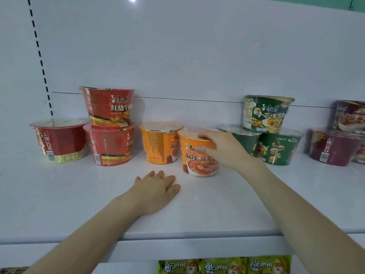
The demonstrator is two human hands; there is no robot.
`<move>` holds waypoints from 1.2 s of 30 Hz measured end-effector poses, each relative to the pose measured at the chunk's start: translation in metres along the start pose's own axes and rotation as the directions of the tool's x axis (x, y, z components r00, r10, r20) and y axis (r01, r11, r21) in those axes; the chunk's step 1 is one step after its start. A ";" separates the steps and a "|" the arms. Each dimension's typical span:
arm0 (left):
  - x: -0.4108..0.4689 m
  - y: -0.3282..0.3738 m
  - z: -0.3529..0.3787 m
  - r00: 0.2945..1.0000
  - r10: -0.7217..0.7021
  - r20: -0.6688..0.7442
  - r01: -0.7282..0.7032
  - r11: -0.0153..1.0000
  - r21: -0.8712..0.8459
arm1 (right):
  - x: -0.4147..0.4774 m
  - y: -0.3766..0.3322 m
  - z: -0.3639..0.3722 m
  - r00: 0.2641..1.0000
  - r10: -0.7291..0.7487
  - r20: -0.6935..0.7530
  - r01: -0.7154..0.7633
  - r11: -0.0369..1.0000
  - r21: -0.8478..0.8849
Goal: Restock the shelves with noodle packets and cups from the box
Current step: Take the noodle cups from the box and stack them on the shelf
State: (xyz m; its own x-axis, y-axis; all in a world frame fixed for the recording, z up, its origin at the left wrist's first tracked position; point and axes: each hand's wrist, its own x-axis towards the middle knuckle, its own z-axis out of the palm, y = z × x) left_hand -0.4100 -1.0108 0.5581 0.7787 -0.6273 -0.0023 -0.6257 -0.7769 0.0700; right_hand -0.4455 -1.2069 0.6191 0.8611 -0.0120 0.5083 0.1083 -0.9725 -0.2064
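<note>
My right hand (pixel 222 149) grips the rim and side of an orange noodle cup (pixel 194 163) that stands on the white shelf (pixel 197 210). Just left of it and a little further back stands a second orange cup (pixel 160 143). My left hand (pixel 156 191) rests flat on the shelf in front of the orange cups, palm down, fingers apart, holding nothing. The box is out of view.
Three red cups (pixel 110 123) stand at the left, one stacked on another. Green cups (pixel 266 133) stand right of my hand, one on top of two. Purple cups (pixel 335 145) are at the far right. Green noodle packets (pixel 225 266) hang on the shelf below.
</note>
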 end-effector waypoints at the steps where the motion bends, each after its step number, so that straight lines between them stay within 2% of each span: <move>1: 0.000 0.001 0.000 1.000 -0.001 0.000 0.001 1.000 0.001 | 0.002 0.001 0.001 1.000 -0.001 0.002 0.001 1.000 -0.023; 7: -0.003 0.002 -0.002 1.000 -0.006 0.001 0.006 1.000 0.004 | 0.011 0.006 0.003 1.000 0.017 0.015 -0.016 0.996 -0.091; 36: -0.004 0.002 -0.001 0.999 -0.021 0.029 0.021 1.000 -0.012 | 0.037 0.016 0.012 0.986 0.156 0.060 -0.152 0.986 -0.073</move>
State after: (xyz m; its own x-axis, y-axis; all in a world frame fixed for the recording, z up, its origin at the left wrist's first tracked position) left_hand -0.4140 -1.0095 0.5597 0.7899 -0.6124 -0.0323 -0.6086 -0.7893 0.0817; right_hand -0.4063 -1.2207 0.6247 0.8955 -0.1500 0.4190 -0.0603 -0.9737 -0.2198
